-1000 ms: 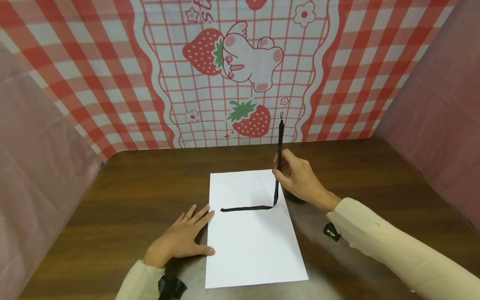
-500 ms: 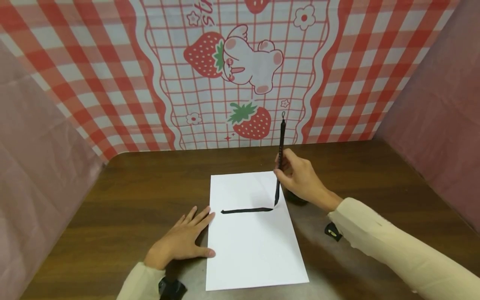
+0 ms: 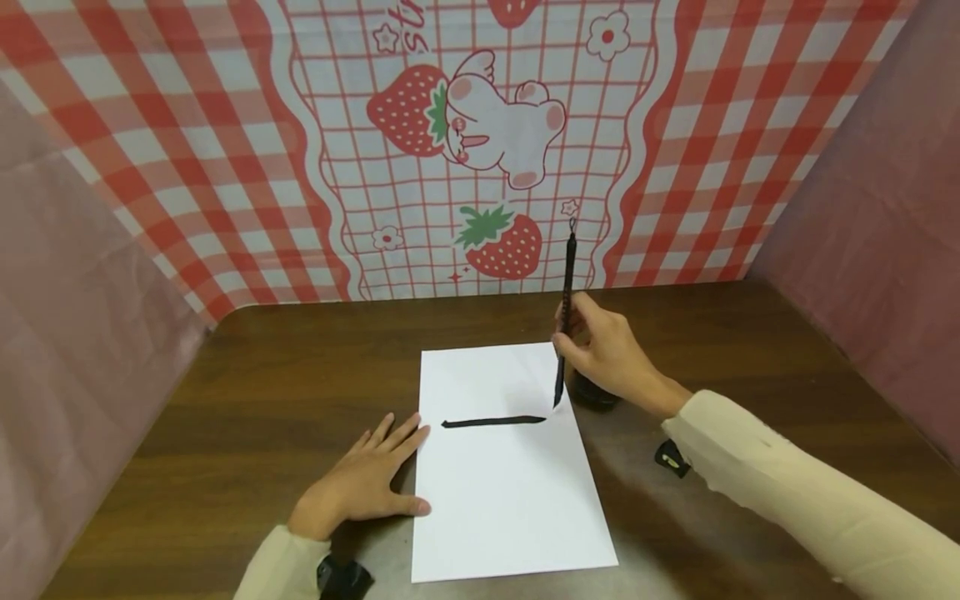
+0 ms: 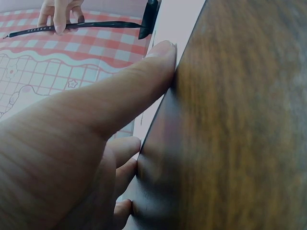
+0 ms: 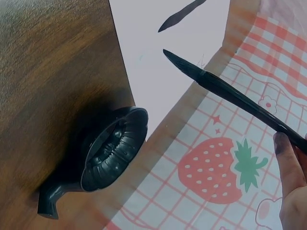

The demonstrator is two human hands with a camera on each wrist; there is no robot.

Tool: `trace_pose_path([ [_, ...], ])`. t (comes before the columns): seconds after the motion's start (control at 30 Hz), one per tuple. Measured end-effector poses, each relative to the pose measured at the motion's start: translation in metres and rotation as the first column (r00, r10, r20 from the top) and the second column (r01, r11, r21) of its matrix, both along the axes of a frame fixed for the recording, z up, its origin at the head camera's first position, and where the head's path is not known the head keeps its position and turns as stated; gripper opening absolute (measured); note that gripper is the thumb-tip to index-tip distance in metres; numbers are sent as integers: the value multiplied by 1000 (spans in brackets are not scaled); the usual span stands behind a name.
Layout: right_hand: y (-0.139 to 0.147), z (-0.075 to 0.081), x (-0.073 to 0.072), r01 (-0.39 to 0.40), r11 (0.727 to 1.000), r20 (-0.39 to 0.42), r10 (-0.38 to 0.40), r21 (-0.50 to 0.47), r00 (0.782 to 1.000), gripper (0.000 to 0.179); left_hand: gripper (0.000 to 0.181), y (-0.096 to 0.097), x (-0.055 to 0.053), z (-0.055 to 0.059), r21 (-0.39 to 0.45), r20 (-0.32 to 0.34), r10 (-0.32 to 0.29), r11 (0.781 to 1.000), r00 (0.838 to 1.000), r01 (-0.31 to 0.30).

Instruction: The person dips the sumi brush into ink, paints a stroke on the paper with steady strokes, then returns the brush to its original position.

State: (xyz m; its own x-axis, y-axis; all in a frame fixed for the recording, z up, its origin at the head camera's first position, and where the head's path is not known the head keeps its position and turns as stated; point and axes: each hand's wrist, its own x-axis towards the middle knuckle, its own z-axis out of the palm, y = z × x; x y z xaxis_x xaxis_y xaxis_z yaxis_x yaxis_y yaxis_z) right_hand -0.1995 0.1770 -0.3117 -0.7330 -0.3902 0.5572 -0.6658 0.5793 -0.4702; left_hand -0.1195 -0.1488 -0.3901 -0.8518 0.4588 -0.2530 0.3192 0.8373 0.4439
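My right hand pinches the black handle of a calligraphy brush, held nearly upright over the right side of a white sheet of paper. In the right wrist view the dark tip of the brush stands apart from the end of a black ink stroke. That stroke runs straight across the sheet in the head view. My left hand lies with spread fingers along the paper's left edge, thumb and fingertips touching it.
A black fluted dish with a short handle sits on the wooden table right of the paper, partly hidden by my right hand in the head view. Behind the table hangs a strawberry-print checked cloth, with pink cloth at the sides.
The brush has come up off the end of the stroke and shifted slightly right with my right hand. My left hand has stayed on the paper's edge.
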Motion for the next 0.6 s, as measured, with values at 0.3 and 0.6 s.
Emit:
trace_pose_path([
  [0.3, 6, 3, -2, 15, 1000, 16, -15, 16, 1000, 22, 98, 0, 0, 0, 0, 3, -4, 1000, 1000, 4],
  [0.6, 15, 4, -8, 32, 999, -10, -32, 17, 999, 20, 99, -1, -1, -1, 0, -3, -10, 1000, 1000, 10],
])
